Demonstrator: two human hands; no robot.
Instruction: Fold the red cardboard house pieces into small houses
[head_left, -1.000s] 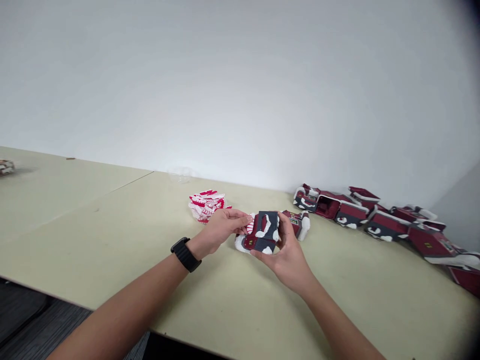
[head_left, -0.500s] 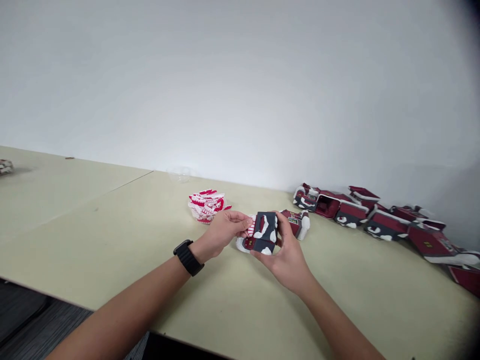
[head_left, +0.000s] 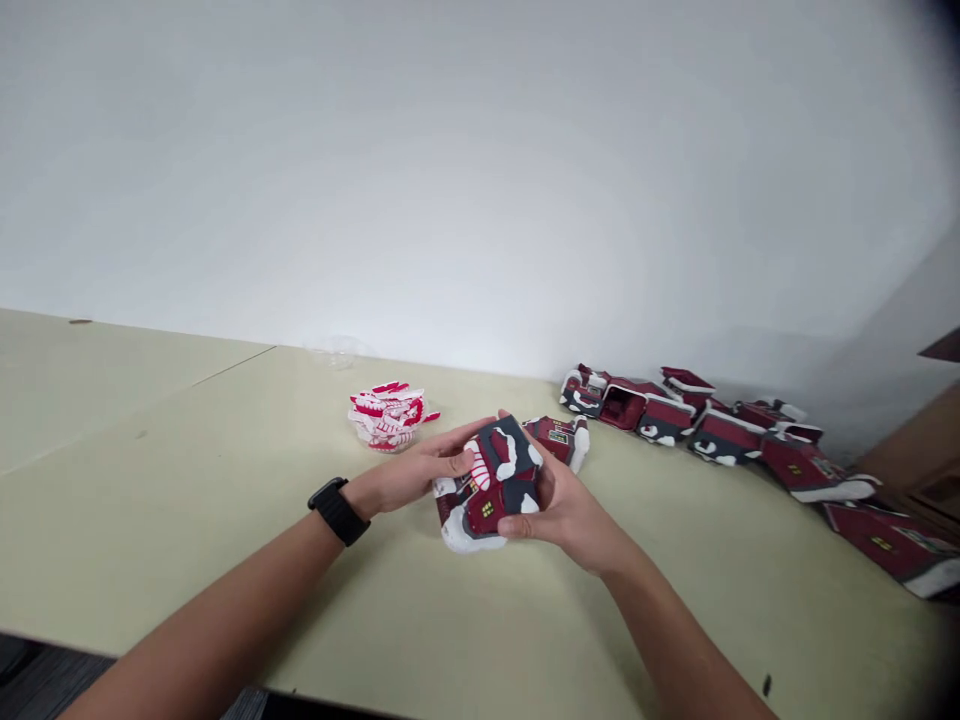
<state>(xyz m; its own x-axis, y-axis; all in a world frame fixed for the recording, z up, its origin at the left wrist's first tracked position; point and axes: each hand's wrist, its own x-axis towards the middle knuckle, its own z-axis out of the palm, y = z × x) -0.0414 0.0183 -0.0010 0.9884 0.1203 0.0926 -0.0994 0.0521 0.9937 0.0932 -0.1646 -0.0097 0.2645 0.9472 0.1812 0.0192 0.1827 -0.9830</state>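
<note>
Both my hands hold a small model house with dark red walls, a dark grey roof, white snow patches and yellow windows, tilted above the table. My left hand presses its thumb on a red-and-white striped awning piece at the front of the house; its other fingers are behind. My right hand grips the right side, thumb on the lower front edge. Left of the hands sits a pile of red-and-white striped pieces. Another dark red model house lies just behind my right hand.
A row of similar red model houses runs along the wall toward the right. A clear plastic piece lies by the wall. A cardboard box stands at the far right. The table's front edge is at lower left.
The house has been tipped so that its front shows more. My left hand has gone from pinching the striped piece to pressing it with the thumb while supporting the house. The view has turned right.
</note>
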